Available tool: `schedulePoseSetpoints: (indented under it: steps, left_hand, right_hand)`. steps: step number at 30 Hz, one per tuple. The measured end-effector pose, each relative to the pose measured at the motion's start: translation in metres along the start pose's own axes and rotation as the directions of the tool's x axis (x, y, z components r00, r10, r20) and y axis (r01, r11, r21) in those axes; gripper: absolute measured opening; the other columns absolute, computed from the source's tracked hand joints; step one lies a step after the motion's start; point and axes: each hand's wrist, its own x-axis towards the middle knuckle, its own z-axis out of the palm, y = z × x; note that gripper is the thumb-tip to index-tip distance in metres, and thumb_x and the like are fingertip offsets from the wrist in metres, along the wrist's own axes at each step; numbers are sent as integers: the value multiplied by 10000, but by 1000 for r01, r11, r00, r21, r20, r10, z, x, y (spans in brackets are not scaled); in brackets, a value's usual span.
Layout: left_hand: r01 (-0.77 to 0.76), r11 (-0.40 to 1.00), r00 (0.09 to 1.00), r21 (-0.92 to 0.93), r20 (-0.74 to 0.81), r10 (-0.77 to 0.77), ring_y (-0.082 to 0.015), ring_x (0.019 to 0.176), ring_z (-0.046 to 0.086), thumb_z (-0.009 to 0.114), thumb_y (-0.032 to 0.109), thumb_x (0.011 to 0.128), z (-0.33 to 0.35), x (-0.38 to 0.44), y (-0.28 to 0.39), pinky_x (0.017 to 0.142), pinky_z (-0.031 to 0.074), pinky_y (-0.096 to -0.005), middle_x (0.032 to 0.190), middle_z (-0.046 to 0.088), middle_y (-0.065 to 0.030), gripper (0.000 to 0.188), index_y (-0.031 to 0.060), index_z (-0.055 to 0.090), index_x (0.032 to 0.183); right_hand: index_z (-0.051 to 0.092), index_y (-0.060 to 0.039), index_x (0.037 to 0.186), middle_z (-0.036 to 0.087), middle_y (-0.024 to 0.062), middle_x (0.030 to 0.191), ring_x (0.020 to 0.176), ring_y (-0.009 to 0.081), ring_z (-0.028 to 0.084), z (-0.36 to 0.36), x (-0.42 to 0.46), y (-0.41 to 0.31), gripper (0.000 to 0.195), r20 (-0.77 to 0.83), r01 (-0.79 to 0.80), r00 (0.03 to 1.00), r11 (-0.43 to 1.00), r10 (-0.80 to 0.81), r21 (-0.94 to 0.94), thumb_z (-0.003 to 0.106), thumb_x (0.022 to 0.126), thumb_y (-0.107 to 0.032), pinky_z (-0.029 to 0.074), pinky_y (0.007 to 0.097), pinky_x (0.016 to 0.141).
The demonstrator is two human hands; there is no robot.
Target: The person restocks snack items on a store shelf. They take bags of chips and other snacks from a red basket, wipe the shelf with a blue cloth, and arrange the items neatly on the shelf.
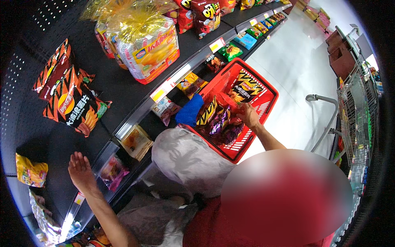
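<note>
My left hand [81,171] holds nothing. It is stretched out over the black shelf [101,148], near the shelf's front edge. To its upper left stand black and orange Lay's potato chip bags [74,102]. My right hand [247,115] is inside a red plastic shopping basket [271,94], its fingers around a red item [227,102] that is partly hidden. Beside that hand lie purple and black snack bags [220,123]. Another Lay's bag [245,86] rests against the basket's far end. A blue cloth-like piece [190,110] hangs over the basket's near-left rim.
A large wrapped bread pack [151,49] and red snack bags [205,15] occupy the upper shelf. Smaller packets [135,142] line the lower shelf. My bent knee [188,157] is close to the basket. A wire cart [358,117] stands at the right beyond the white floor [287,92].
</note>
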Motion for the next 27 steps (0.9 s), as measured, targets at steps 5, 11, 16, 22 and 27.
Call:
schedulePoseSetpoints:
  steps: [5,11,16,22,27]
  left_hand:
    - [57,997,972,-50,-226,-67,-233,1354,452,409,291,1045,97,-37,0,1132,360,-396,1440,501,-118,434,23,477,1379]
    - [19,1000,985,2,-171,-18,-262,1330,471,408,312,1046,95,-39,3,1106,403,-405,1419,505,-138,457,13,470,1387]
    - [-13,1000,995,-15,-104,11,-264,1360,445,402,302,1048,99,-49,3,1120,384,-401,1465,466,-142,479,18,433,1433]
    - [-143,963,989,228,9,145,-221,1182,589,496,361,1013,131,-74,7,979,460,-353,1307,609,-134,490,41,518,1384]
    - [-261,774,924,576,381,28,-190,1150,595,552,383,987,194,-125,22,938,481,-313,1230,642,-133,498,23,553,1331]
  right_hand:
    - [644,-4,1035,684,145,949,925,290,678,14,8,15,235,-100,-97,987,963,125,252,694,810,-51,535,355,806]
    - [571,-4,926,673,86,829,775,147,654,-31,29,14,51,-112,0,987,692,117,722,621,936,-4,538,309,724]
    - [589,-35,935,655,23,905,848,100,602,-126,17,-48,120,-178,127,984,636,17,761,655,959,-133,486,265,783]
    - [583,-75,940,656,-5,925,890,70,585,-213,6,-140,131,-193,236,971,494,-139,837,654,966,-182,477,247,819]
    - [570,-107,977,625,-33,930,863,63,598,-246,13,-230,110,-182,252,951,284,-251,925,628,980,-201,498,240,785]
